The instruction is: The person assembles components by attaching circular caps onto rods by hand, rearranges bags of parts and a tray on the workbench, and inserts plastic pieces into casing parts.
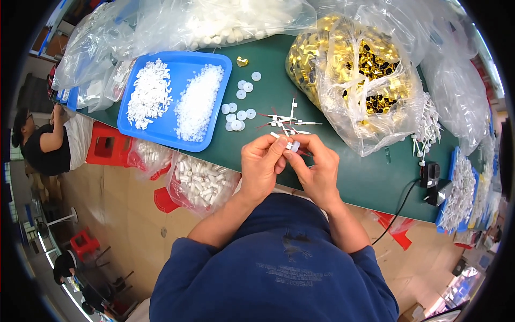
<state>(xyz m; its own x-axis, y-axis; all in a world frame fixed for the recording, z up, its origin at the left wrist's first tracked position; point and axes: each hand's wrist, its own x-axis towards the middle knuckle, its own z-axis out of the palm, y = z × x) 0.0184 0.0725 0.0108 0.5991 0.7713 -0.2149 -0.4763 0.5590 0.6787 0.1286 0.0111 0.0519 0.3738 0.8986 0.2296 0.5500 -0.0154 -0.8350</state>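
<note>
My left hand (262, 165) is closed, pinching a small white plastic tube (282, 140) between thumb and fingertips. Right beside it, my closed right hand (316, 167) grips a small translucent white disc (295, 145) at the tube's end. Whether the two pieces are joined, I cannot tell. Some thin red wire shows by the right fingers. Just beyond my hands, several white pieces with thin red wires (289, 122) lie in a loose group. To their left, several translucent discs (241, 114) are scattered on the green table (273, 64).
A blue tray (221, 88) carries two heaps of small white parts. An open plastic bag of gold-and-black parts (370, 80) stands at the right. A black device (431, 174) with a cable is near the right edge. Bags of white tubes (198, 180) hang below the front edge.
</note>
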